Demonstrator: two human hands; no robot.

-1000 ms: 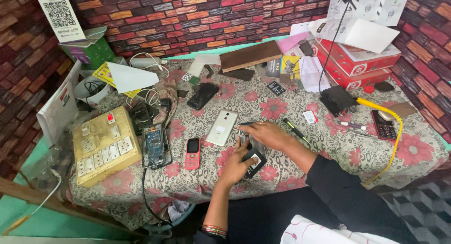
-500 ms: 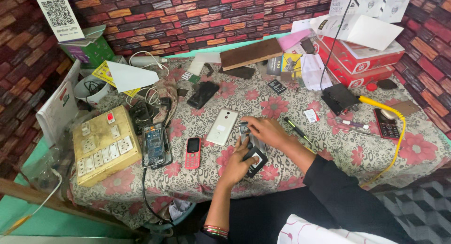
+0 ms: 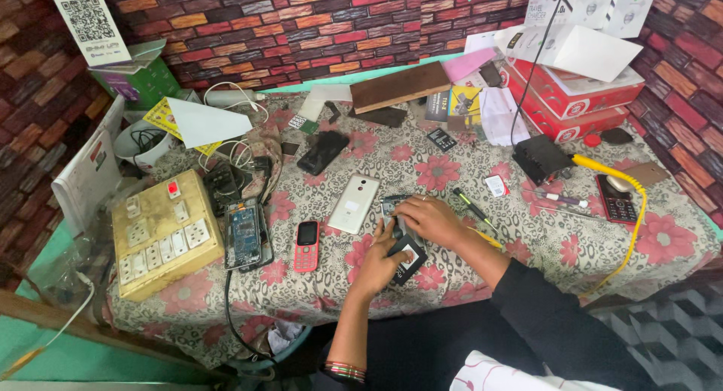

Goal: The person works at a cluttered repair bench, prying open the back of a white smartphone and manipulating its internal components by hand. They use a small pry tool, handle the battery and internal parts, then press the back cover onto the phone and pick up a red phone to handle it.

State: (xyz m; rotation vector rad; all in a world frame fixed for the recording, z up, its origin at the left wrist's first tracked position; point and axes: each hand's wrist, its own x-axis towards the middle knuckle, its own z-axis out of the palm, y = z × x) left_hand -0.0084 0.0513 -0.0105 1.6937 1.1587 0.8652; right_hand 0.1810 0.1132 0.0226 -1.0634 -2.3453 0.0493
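My left hand (image 3: 379,264) rests on a small dark phone body (image 3: 407,257) lying on the flowered tablecloth, fingers curled over its left edge. My right hand (image 3: 428,218) lies just above it, fingers closed around a small grey part (image 3: 392,207) at the phone's top end. A white phone back cover (image 3: 354,203) lies face down just left of my hands. A small red keypad phone (image 3: 306,245) sits further left, beside an opened phone showing a blue circuit board (image 3: 244,234).
A yellowed switchboard with sockets (image 3: 160,233) sits at the left edge. A screwdriver (image 3: 471,207) lies right of my right hand. Red boxes (image 3: 572,97), a black stand (image 3: 539,157), a yellow cable (image 3: 629,210) and a dark keypad phone (image 3: 616,198) fill the right side.
Both hands stay on the small dark phone; my right hand has shifted slightly up and left over its top end.
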